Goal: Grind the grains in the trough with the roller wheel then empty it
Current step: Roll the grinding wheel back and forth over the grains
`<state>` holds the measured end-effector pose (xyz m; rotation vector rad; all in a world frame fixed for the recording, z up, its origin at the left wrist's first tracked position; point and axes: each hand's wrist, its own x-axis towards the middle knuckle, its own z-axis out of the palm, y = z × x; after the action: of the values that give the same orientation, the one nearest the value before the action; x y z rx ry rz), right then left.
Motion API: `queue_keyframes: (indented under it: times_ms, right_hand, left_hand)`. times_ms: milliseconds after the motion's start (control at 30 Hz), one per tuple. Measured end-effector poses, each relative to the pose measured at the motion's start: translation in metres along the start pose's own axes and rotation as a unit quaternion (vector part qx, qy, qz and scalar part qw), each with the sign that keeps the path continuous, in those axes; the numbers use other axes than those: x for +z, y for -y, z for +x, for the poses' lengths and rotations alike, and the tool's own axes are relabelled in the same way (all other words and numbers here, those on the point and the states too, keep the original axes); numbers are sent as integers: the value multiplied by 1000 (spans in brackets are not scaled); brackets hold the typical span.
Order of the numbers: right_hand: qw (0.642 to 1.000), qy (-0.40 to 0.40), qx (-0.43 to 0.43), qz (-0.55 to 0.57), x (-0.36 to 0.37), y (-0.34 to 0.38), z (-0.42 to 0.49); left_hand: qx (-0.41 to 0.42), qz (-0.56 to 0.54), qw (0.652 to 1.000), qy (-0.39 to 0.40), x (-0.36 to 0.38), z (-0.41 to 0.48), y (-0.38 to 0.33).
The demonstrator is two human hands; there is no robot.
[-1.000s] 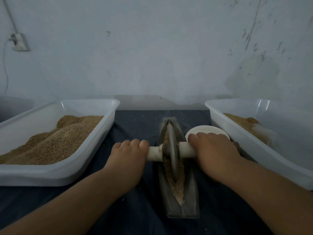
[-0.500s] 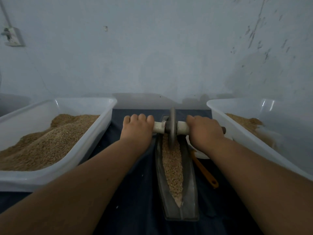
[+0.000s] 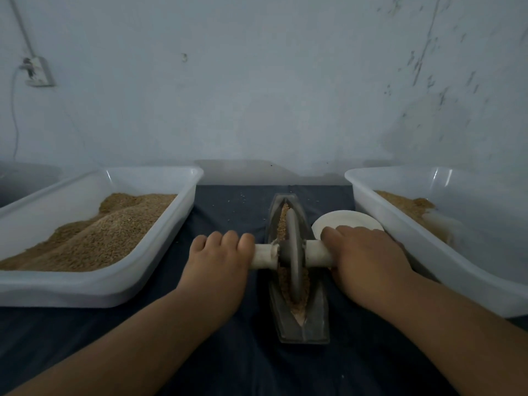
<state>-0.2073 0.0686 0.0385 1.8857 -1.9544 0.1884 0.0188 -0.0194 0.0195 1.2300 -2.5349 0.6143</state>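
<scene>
At the middle of the surface (image 3: 243, 355), on dark cloth: the metal trough (image 3: 314, 318) lies lengthwise, its narrow ends pointing toward and away from the person. Brown grains (image 3: 300, 305) fill its groove from far tip to near tip. The roller wheel (image 3: 294, 252) stands upright on edge in the groove, about mid-length, grains showing ahead of it and behind it. A pale axle (image 3: 264, 255) runs through the wheel crosswise.

Left hand (image 3: 217, 261) grips the left end of the axle, fingers (image 3: 230, 238) curled over the top. Right hand (image 3: 363, 258) grips the right end the same way, knuckles up. Both forearms reach in from the near edge.

Just right of the trough, partly hidden behind the right hand, a small white dish (image 3: 345, 220). Left tub (image 3: 100, 287), translucent plastic, holds a heaped slope of grain. Right tub (image 3: 428, 252) holds a smaller pile at its far end. Behind, a scuffed pale wall (image 3: 257, 81) with a socket (image 3: 38, 72) and cable at far left.
</scene>
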Motion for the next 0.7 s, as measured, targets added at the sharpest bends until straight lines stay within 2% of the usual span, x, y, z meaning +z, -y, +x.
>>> queue_keyframes:
  times_ms: [167, 367, 500, 700]
  right_hand:
    - [999, 31, 21, -4, -7, 4, 8]
    - [991, 105, 72, 40, 7, -8, 69]
    - [993, 51, 107, 4, 23, -21, 102]
    - [998, 12, 67, -16, 35, -24, 96]
  left_hand:
    - [-2, -9, 1000, 14, 5, 10, 1]
    - [-21, 3, 1000, 17, 25, 75, 5]
    - [-41, 0, 999, 7, 34, 115, 9]
    - [-43, -33, 999, 5, 41, 108, 13]
